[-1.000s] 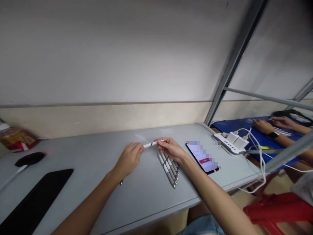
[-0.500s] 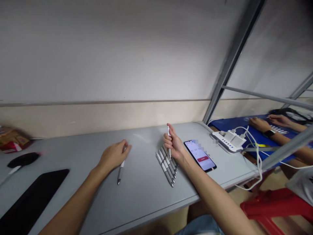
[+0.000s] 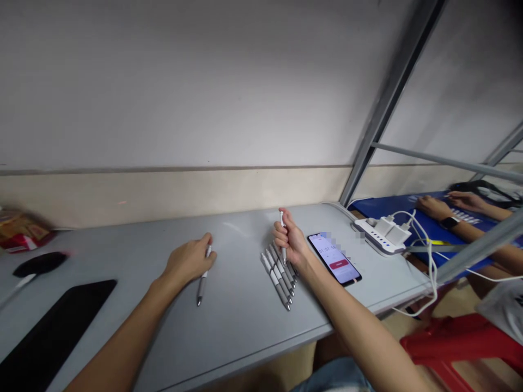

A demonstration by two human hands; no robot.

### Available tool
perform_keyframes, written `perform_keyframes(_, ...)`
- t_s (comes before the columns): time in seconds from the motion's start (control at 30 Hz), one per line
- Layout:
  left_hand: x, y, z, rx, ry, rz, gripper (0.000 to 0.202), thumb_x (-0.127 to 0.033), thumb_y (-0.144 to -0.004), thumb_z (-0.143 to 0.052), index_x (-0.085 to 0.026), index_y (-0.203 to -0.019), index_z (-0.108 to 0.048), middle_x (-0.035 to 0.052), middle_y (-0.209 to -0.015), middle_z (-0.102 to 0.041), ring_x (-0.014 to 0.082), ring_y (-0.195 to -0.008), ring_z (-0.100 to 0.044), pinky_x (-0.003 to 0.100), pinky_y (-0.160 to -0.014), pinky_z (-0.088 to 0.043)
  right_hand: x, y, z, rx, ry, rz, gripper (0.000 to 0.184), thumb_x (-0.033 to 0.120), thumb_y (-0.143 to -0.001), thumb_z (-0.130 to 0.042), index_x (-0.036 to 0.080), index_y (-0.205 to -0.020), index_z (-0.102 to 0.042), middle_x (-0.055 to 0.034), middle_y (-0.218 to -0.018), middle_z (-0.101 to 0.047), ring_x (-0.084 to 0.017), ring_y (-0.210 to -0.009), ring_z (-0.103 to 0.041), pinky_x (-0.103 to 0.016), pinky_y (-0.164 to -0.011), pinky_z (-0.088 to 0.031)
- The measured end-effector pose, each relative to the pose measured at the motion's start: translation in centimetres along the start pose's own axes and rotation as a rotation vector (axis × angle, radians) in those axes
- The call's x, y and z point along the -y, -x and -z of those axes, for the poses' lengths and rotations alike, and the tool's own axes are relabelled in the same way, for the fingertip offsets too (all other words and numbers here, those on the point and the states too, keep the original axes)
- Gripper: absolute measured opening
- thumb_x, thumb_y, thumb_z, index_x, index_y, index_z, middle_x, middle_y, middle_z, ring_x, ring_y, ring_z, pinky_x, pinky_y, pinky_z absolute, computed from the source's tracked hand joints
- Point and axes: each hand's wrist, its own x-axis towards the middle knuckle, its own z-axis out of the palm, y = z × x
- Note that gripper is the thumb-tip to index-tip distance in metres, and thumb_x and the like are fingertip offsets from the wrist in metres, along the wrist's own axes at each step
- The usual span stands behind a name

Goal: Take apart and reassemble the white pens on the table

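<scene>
My right hand (image 3: 290, 239) is closed around a white and grey pen (image 3: 284, 253), held upright with its tip down and my thumb at its top end. Beneath and beside that hand, several similar pens (image 3: 278, 277) lie side by side on the desk, some partly hidden by the hand. Further left, my left hand (image 3: 190, 260) rests on the desk, thumb and fingers closed over the upper part of another white and grey pen (image 3: 203, 284). That pen's tip points toward the front edge.
A phone (image 3: 335, 260) showing a timer lies right of the pens, with a power strip (image 3: 379, 237) and white cables beyond. At left are a black flat object (image 3: 61, 332), a dark oval item (image 3: 40, 264) and a snack packet (image 3: 24, 231). Another person's hands (image 3: 435, 209) are over a blue surface.
My left thumb has come down across the pen, whose upper end now shows between thumb and forefinger. My right hand and its pen stay almost unmoved.
</scene>
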Motion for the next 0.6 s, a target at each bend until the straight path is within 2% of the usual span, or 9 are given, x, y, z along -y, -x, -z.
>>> perform_keyframes(0.6, -0.64, 0.20, -0.14, -0.017, -0.014, 0.008, 0.028, -0.033, -0.082, -0.044, -0.023, -0.106, -0.055, 0.0071, -0.083, -0.068, 0.0238, -0.075, -0.063, 0.030, -0.061, -0.039, -0.31, -0.02, 0.16, -0.001, -0.012, -0.033, 0.024, 0.036, -0.083, -0.064, 0.029, -0.098, -0.048, 0.0103, -0.054, -0.023, -0.005, -0.040, -0.011, -0.017, -0.035, -0.005)
